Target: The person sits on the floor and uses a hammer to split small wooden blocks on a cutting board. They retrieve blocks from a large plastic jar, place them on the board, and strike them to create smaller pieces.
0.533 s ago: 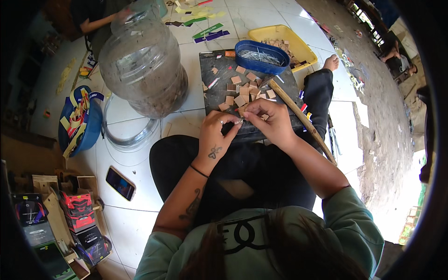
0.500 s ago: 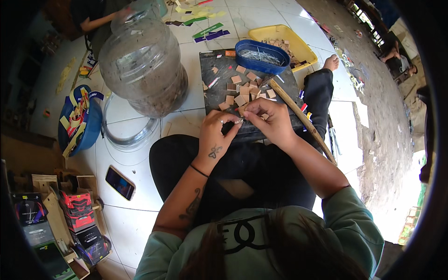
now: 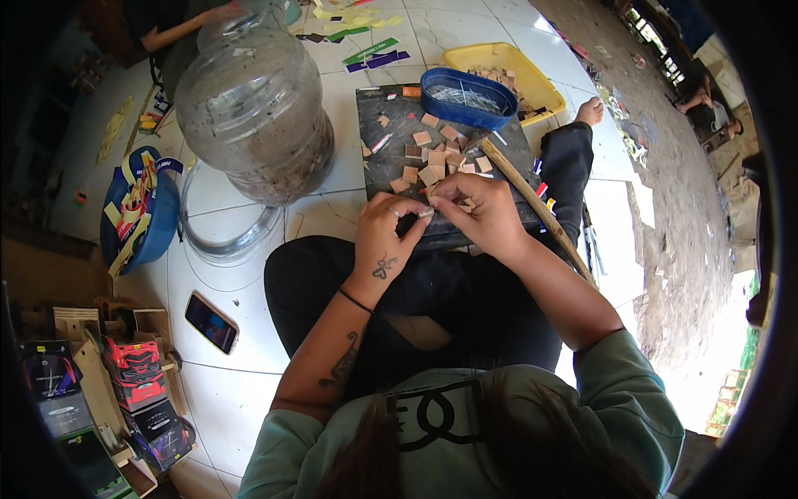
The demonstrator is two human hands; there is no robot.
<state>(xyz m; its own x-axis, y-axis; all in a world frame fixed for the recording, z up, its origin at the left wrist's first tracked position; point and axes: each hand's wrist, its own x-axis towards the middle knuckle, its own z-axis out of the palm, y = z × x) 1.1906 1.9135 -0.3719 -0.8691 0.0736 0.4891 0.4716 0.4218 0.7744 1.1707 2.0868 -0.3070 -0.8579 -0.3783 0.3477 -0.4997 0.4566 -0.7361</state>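
Note:
My left hand [image 3: 389, 229] is closed in a pinch, thumb and forefinger meeting at a small pale piece [image 3: 426, 213] too small to name. Just right of it, my right hand [image 3: 482, 212] pinches a small wooden tile [image 3: 431, 195], mostly covered by the fingers. The fingertips of both hands nearly touch. Beneath them lies a dark board [image 3: 378, 176], with several loose wooden tiles [image 3: 431, 175] scattered beyond my fingers. A hammer [image 3: 532, 194] rests along the board's right side, its wooden handle slanting down past my right forearm.
On the board's far edge stands a blue oval tub [image 3: 465, 121] of short wires, beside a yellow basin [image 3: 547, 83] of wooden pieces. Left are a clear plastic jug [image 3: 249, 108], a wire coil [image 3: 224, 237], a blue basin [image 3: 166, 220] and a phone [image 3: 212, 323]. Another person's arm [image 3: 179, 35] shows far left.
Both hands stay almost in the same place, still pinching close together. The whole view has shifted very slightly.

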